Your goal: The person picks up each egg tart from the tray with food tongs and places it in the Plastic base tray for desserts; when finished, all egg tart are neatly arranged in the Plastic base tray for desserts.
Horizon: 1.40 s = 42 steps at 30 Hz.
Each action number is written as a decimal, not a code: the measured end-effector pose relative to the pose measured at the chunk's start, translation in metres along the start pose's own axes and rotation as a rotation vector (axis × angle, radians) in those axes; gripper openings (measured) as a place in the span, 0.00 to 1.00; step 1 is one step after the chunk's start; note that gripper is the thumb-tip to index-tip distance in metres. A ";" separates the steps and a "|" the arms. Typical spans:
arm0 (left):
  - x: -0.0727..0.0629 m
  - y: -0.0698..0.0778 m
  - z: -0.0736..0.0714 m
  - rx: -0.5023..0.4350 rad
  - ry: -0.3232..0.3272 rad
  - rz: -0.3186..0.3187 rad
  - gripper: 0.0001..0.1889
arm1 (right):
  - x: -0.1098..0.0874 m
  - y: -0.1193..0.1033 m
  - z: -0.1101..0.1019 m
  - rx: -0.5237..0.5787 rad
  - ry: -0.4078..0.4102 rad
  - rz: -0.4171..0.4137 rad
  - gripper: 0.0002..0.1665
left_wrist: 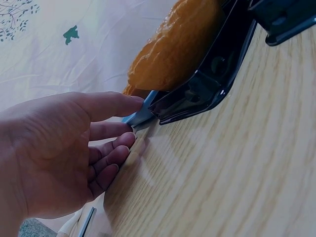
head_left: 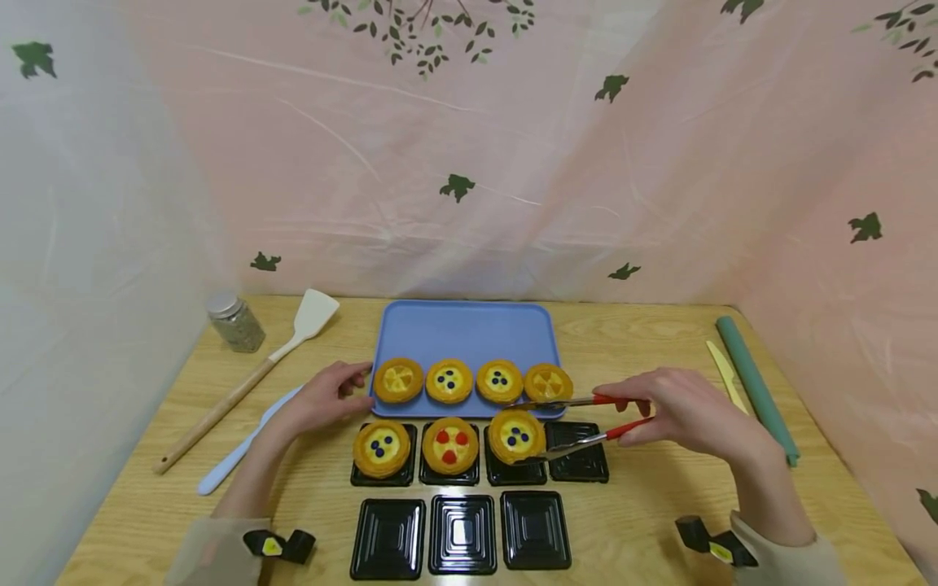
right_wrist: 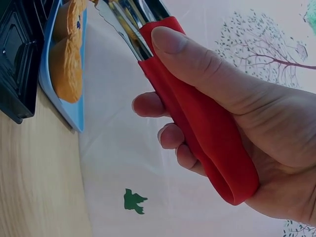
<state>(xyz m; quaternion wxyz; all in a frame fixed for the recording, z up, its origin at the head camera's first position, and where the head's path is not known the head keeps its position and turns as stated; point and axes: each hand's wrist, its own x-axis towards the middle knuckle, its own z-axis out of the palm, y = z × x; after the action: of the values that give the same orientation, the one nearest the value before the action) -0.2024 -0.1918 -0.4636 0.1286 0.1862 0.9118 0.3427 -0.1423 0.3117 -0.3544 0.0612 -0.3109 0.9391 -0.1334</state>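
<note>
My right hand (head_left: 677, 407) grips a pair of tongs (right_wrist: 197, 113) by their red handles, seen close in the right wrist view. The tongs' two metal arms stand apart, one on each side of a blueberry tart (head_left: 517, 439) over the third small black tray (head_left: 506, 474). My left hand (head_left: 326, 399) rests at the left edge of a blue tray (head_left: 469, 325); in the left wrist view its thumb and forefinger reach the tray's corner, other fingers loosely bent. Several tarts line the blue tray's front, among them a blueberry tart (head_left: 500, 381) and an orange-topped tart (head_left: 548, 382).
Another blueberry tart (head_left: 381, 448) and a red-topped tart (head_left: 450, 446) sit on black trays. More black trays (head_left: 462, 533) lie nearer me. At left are a spatula (head_left: 249, 382), a blue utensil (head_left: 227, 464) and a jar (head_left: 236, 324); at right, a yellow knife (head_left: 724, 370) and green roll (head_left: 758, 391).
</note>
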 end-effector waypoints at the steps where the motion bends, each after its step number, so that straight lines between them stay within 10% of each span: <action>1: 0.000 0.000 0.000 0.000 0.001 0.001 0.36 | 0.001 0.000 0.000 0.006 -0.006 -0.003 0.35; 42: -0.003 0.001 0.004 0.006 0.007 0.004 0.36 | 0.007 0.003 0.010 -0.034 -0.060 -0.030 0.29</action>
<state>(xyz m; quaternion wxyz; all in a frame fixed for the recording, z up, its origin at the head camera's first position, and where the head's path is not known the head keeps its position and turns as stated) -0.1980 -0.1901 -0.4657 0.1243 0.1875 0.9128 0.3408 -0.1474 0.3081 -0.3651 0.0822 -0.3299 0.9341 -0.1092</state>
